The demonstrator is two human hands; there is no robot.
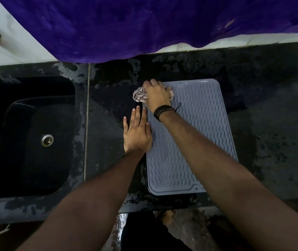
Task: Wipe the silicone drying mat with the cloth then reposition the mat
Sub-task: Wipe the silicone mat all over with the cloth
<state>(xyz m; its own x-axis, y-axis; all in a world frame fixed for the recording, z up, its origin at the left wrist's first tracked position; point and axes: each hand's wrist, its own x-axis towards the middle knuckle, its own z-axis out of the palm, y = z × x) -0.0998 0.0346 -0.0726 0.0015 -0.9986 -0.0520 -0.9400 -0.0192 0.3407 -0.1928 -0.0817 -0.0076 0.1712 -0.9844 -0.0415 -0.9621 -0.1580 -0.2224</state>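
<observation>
Bare forearms reach over a dark, wet, mottled countertop [253,124] beside a black sink [26,138]; on it lies the grey rectangular silicone mat [199,133], wavy-ribbed with rounded corners. Left hand [137,133] presses flat, fingers spread, on its left edge; right hand [156,96] clenches the crumpled patterned cloth [140,95] at the far-left corner

The bench [271,134] is dark stone, with wet patches on its surface. A grey silicone drying mat [197,142] with a wavy pattern lies flat on it, right of the black sink [28,134] set in the bench.
</observation>
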